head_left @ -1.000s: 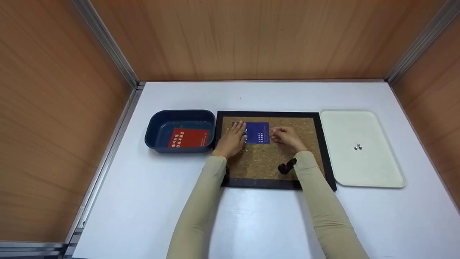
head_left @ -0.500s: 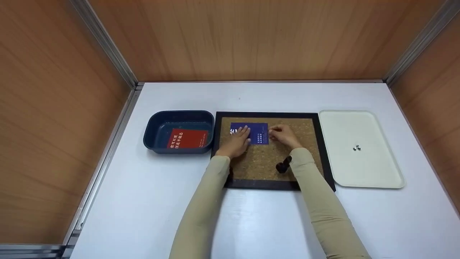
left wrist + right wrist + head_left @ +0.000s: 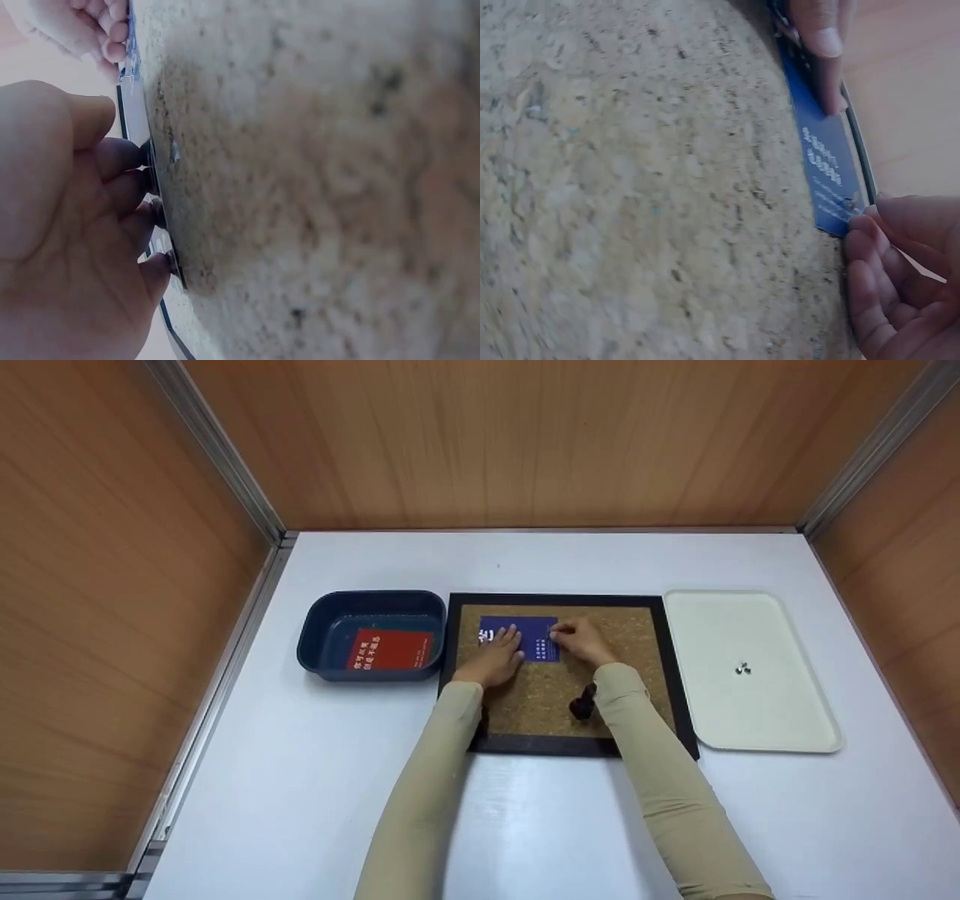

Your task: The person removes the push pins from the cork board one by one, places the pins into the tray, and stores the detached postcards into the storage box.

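A blue card (image 3: 541, 639) with white print lies flat on the cork board (image 3: 540, 697) in its black frame. My left hand (image 3: 493, 658) rests on the card's left part with its fingers straight, covering some of the print; in the left wrist view the fingertips press along the card's edge. At the card's right edge, my right hand (image 3: 585, 640) has thumb and index finger pinched together over its print. In the right wrist view a tiny pushpin (image 3: 850, 204), mostly hidden, shows at the fingertips of the right hand (image 3: 900, 262).
Left of the board stands a dark blue bin (image 3: 319, 649) with a red card (image 3: 390, 649) inside. A pale tray (image 3: 757, 712) on the right bears a few small silvery pins (image 3: 743, 668). Wooden walls (image 3: 540, 442) enclose the white table (image 3: 300, 780).
My right hand has moved left from beside the card onto its right edge. The left hand slid slightly right and down on the card, uncovering print at its left end.
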Tool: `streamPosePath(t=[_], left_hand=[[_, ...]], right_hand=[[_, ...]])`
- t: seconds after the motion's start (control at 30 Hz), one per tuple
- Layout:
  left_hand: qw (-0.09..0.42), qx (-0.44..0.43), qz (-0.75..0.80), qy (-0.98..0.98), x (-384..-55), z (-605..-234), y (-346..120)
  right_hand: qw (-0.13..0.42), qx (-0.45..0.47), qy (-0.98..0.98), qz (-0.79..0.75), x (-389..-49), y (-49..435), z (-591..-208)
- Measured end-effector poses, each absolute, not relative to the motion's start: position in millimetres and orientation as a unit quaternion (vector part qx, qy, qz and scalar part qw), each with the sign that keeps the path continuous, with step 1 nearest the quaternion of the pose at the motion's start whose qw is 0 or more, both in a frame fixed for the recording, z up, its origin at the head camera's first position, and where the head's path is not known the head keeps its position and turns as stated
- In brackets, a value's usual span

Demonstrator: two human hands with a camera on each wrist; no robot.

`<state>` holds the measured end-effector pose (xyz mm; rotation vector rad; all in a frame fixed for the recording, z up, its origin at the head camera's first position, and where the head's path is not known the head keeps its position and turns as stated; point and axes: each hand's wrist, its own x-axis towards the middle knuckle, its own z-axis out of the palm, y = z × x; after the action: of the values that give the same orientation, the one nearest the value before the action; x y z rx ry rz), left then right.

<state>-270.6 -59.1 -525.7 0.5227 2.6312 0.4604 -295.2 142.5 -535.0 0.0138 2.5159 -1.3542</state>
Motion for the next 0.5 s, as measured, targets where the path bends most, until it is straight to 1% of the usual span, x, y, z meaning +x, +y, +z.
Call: streamPosePath(t=[0.27, 0.5], left_hand=[[0.214, 0.193, 0.184, 0.94, -272.2, -525.6, -61.4], [0.22, 0.19, 0.183, 0.939, -272.9, -525.0, -61.8]], right_hand=[[0.143, 0.025, 0.866, -0.478, -293.9, 138.5, -538.3], [0.132, 0.032, 0.87, -0.474, -293.0, 135.6, -537.7]])
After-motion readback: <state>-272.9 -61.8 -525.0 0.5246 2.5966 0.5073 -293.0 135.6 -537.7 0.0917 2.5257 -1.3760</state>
